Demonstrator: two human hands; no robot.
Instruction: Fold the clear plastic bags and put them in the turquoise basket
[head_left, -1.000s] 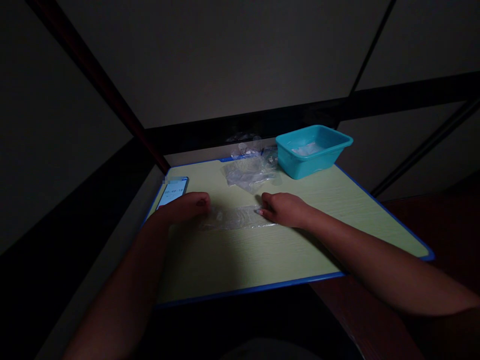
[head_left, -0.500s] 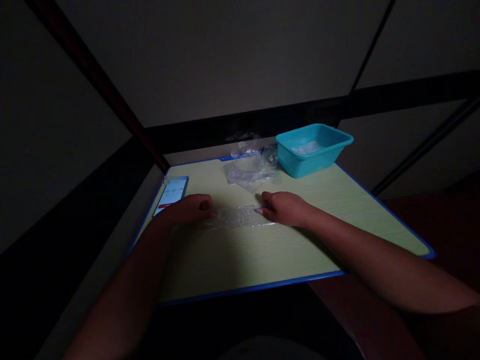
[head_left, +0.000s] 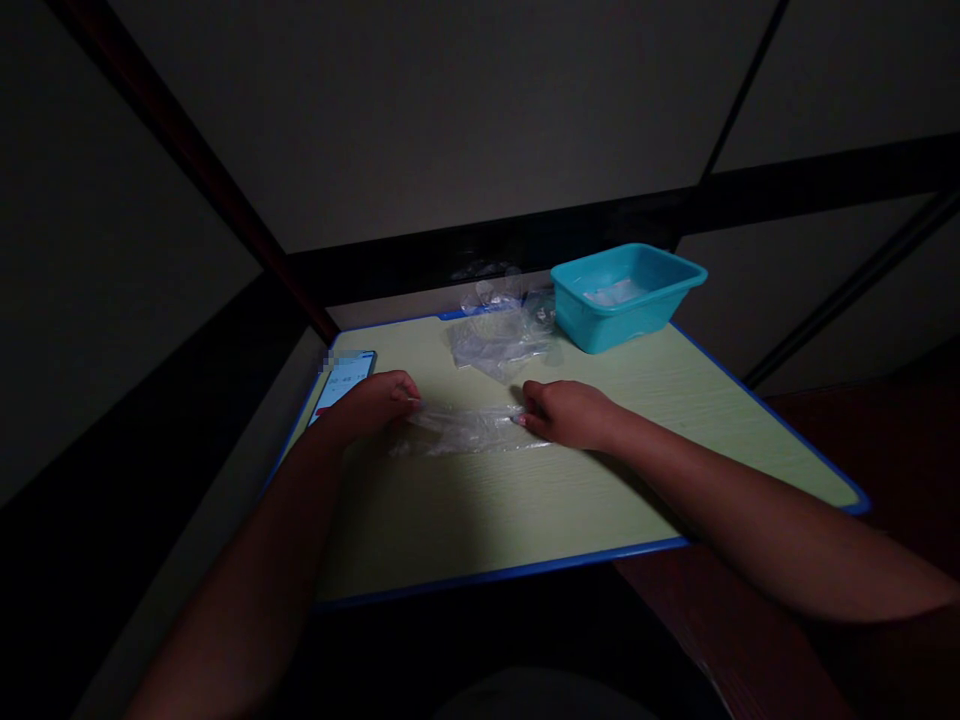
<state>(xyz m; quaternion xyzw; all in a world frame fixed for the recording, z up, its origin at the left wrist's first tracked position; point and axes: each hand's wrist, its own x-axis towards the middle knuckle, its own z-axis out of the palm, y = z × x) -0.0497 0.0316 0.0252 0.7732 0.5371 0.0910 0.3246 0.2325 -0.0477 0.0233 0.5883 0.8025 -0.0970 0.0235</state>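
A clear plastic sheet or bag [head_left: 465, 432] lies stretched sideways on the pale yellow-green table [head_left: 480, 520]; I cannot tell which of the two it is. At its left end my left hand [head_left: 382, 402] pinches the upper edge, raising that corner slightly. The fingers of my right hand [head_left: 566, 412] are closed on the other end. Behind it rests a loose pile of clear plastic [head_left: 499, 340], some of it shaped like thin gloves. Dim light blurs the outline of the plastic.
A turquoise basin [head_left: 615, 325] with some pale plastic inside stands at the back right. By the left edge a lit phone [head_left: 346, 378] lies partly behind my left wrist. Dark wall panels rise behind the table, which has a blue rim [head_left: 510, 574].
My left hand has risen slightly and its fingers have shifted, lifting the upper left edge of the clear plastic. The right hand has stayed nearly in place.
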